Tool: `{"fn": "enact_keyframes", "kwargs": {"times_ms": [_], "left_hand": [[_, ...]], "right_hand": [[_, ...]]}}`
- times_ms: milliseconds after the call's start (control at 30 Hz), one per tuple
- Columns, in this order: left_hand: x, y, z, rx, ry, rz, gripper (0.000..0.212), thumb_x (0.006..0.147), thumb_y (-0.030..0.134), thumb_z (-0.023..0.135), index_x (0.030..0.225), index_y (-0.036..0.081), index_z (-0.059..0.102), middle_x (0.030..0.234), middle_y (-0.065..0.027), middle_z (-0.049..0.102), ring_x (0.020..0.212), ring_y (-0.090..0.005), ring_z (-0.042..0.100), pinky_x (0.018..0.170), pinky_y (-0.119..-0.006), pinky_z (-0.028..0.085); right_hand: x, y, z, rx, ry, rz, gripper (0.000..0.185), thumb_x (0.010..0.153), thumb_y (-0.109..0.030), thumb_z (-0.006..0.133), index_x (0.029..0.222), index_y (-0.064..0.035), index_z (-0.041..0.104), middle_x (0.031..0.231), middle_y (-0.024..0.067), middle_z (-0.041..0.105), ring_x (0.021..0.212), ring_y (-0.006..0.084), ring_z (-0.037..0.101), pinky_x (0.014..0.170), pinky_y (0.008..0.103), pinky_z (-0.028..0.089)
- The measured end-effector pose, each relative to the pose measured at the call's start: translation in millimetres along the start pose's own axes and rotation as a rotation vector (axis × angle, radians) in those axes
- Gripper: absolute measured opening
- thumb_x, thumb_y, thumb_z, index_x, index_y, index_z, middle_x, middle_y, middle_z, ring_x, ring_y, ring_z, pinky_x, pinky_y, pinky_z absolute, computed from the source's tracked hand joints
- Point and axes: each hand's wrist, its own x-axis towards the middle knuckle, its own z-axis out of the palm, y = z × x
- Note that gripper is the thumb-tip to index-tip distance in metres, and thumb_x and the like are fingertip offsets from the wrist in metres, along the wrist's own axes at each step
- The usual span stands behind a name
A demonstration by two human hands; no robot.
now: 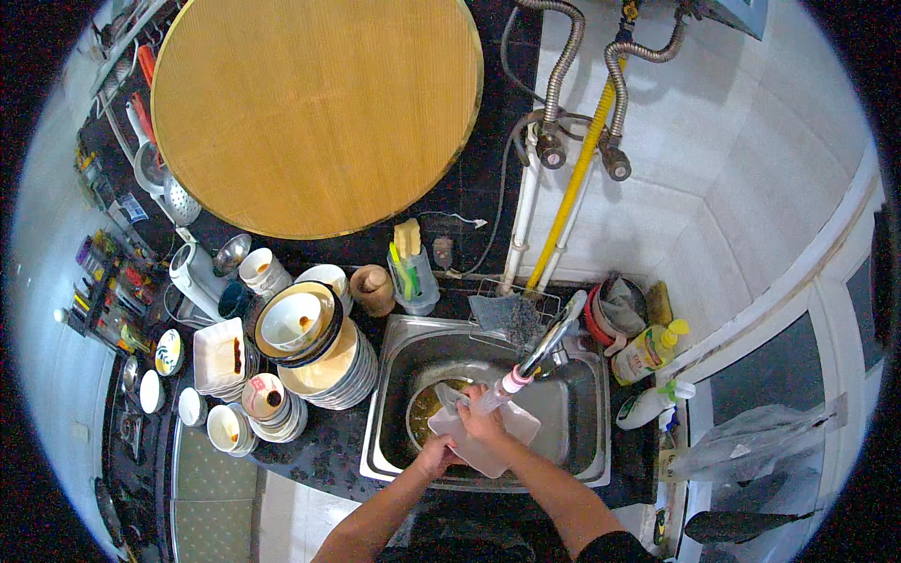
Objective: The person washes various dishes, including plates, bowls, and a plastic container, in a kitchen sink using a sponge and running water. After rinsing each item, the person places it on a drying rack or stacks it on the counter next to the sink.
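A white square dish (517,422) is tilted over the stainless steel sink (602,450), under the faucet with its pink-ringed nozzle (516,381). My left hand (438,454) grips the near left edge of the dish. On the dish, my right hand (482,421) presses a pale cloth (448,398) against its surface, close below the nozzle. Behind my hands, a round vessel (422,412) with murky liquid sits in the left part of the sink; part of it is hidden.
Left of the sink stand stacked plates (359,373), bowls (292,324) and square dishes (215,352), some stained. A wire rack (486,288) with a scouring mesh is at the back rim. Soap (640,355) and spray (644,408) bottles stand right. A large round wooden board (317,112) leans behind.
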Motion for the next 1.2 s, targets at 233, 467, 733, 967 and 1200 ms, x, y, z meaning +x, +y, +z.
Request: {"fn": "enact_keyframes", "kwargs": {"times_ms": [233, 467, 733, 967, 1200], "left_hand": [[-4.3, 6.3, -2.1, 0.037, -0.001, 0.032, 0.04, 0.062, 0.005, 0.048, 0.101, 0.0, 0.046, 0.092, -0.01, 0.055, 0.076, -0.027, 0.056, 0.06, -0.04, 0.051], [-2.6, 9.2, -3.6, 0.028, 0.005, -0.015, 0.042, 0.062, 0.005, 0.048, 0.104, 0.0, 0.044, 0.092, -0.0109, 0.054, 0.08, -0.0271, 0.055, 0.064, -0.041, 0.05], [27.7, 7.8, -19.2, -0.016, -0.145, -0.199, 0.034, 0.064, 0.01, 0.05, 0.097, 0.003, 0.047, 0.094, -0.0101, 0.055, 0.082, -0.0255, 0.056, 0.071, -0.04, 0.047], [20.3, 13.9, -19.0, 0.061, -0.089, -0.076, 0.043, 0.063, 0.005, 0.049, 0.105, 0.003, 0.042, 0.096, -0.0099, 0.052, 0.081, -0.0267, 0.055, 0.067, -0.04, 0.048], [42.9, -1.0, -32.4, -0.142, 0.124, 0.159, 0.041, 0.062, -0.005, 0.046, 0.103, 0.001, 0.044, 0.089, -0.0088, 0.051, 0.073, -0.0243, 0.053, 0.06, -0.035, 0.046]], "right_hand": [[7.8, 18.4, -6.0, 0.714, 0.05, 0.266, 0.013, 0.071, -0.014, 0.049, 0.082, -0.0069, 0.047, 0.082, 0.0097, 0.047, 0.079, 0.027, 0.047, 0.069, 0.0367, 0.037], [11.6, 6.7, -10.9, 0.064, -0.165, 0.05, 0.012, 0.068, -0.01, 0.051, 0.08, -0.0093, 0.05, 0.089, 0.0102, 0.049, 0.083, 0.0274, 0.048, 0.073, 0.038, 0.038], [-0.3, -20.7, -1.8, 0.41, -0.14, -0.398, 0.023, 0.062, -0.012, 0.061, 0.082, -0.0072, 0.049, 0.093, 0.0102, 0.044, 0.092, 0.0308, 0.042, 0.075, 0.0384, 0.037], [8.9, 20.2, -5.1, 0.276, -0.021, 0.117, 0.013, 0.066, -0.006, 0.049, 0.078, -0.0081, 0.049, 0.086, 0.0075, 0.048, 0.083, 0.026, 0.047, 0.072, 0.0354, 0.039], [-25.3, -21.6, -13.4, 0.207, -0.182, -0.103, 0.02, 0.067, -0.007, 0.051, 0.086, -0.0104, 0.05, 0.088, 0.009, 0.05, 0.082, 0.0292, 0.05, 0.07, 0.0394, 0.041]]}}
